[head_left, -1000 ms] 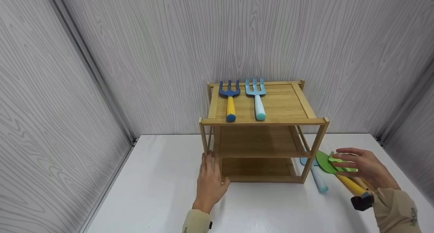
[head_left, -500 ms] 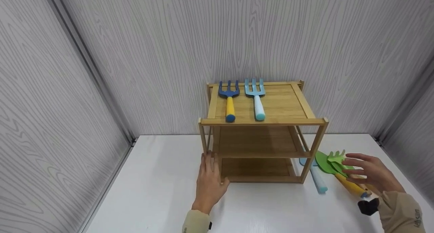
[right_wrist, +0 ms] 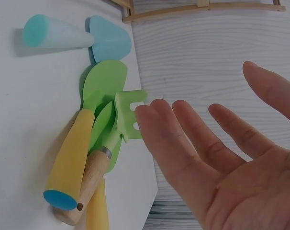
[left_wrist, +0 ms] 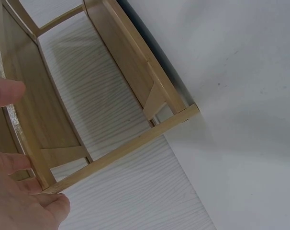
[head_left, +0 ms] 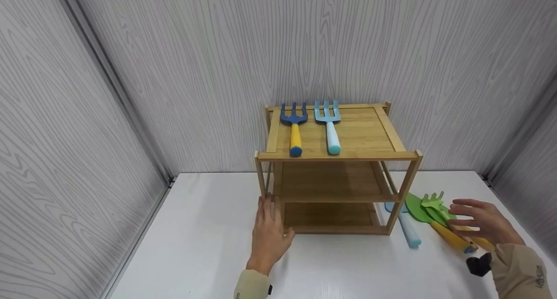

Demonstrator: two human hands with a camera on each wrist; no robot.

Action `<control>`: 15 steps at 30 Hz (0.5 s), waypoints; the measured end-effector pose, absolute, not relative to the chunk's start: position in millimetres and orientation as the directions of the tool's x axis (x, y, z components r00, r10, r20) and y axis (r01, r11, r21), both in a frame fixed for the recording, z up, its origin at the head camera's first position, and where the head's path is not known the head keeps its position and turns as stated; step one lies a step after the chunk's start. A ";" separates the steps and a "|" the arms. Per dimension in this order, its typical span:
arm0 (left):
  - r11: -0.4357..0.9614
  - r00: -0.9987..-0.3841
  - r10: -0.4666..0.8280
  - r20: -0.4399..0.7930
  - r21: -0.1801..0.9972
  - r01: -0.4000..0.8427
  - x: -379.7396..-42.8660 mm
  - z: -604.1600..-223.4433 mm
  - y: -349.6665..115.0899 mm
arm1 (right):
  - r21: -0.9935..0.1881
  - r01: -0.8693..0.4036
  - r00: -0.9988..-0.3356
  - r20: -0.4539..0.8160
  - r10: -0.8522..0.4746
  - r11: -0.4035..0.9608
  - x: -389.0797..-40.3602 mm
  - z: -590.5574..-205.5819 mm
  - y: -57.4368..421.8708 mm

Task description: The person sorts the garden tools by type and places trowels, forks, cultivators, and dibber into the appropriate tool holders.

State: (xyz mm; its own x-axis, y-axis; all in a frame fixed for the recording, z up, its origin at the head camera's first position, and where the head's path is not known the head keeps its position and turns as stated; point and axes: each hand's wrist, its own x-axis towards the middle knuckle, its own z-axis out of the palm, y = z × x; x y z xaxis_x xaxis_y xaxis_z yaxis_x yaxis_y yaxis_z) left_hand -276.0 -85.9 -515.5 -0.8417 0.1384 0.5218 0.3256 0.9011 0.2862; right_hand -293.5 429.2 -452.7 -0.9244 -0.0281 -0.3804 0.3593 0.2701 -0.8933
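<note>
My left hand (head_left: 270, 240) rests its fairly straight fingers at the front left post of a three-tier wooden shelf (head_left: 337, 156), around the middle tier's corner; its thumb stands apart. On the top tier lie a dark blue hand fork (head_left: 295, 136) with a yellow handle and a light blue hand fork (head_left: 332, 136). My right hand (head_left: 485, 220) hovers with spread fingers, holding nothing, over the right side of a tool pile. In it are a green trowel (right_wrist: 104, 79) with a yellow handle and a light green hand rake (right_wrist: 128, 115) with a wooden handle. Another green blade (right_wrist: 103, 124) is partly hidden beneath them.
A light blue trowel (head_left: 410, 231) with a pale handle lies between the shelf and the pile. Everything stands on a white tabletop (head_left: 204, 233). Grey wood-grain panels (head_left: 217, 72) enclose it at the back and on both sides.
My right hand has drifted right and slightly toward me, away from the pile, uncovering the green rake's head. My left hand, the shelf and the forks on it have stayed put.
</note>
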 end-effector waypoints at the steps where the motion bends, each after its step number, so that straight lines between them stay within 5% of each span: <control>1: 0.899 -0.835 0.143 0.531 0.284 0.334 -276.3 -516.0 -86.3 | -0.895 0.354 -0.926 -0.375 -0.029 0.271 -292.9 -452.8 429.8; 15: 0.889 -0.827 0.162 0.539 0.284 0.359 -277.7 -516.8 -87.7 | -0.871 0.396 -0.915 -0.402 0.043 0.289 -294.5 -458.8 441.6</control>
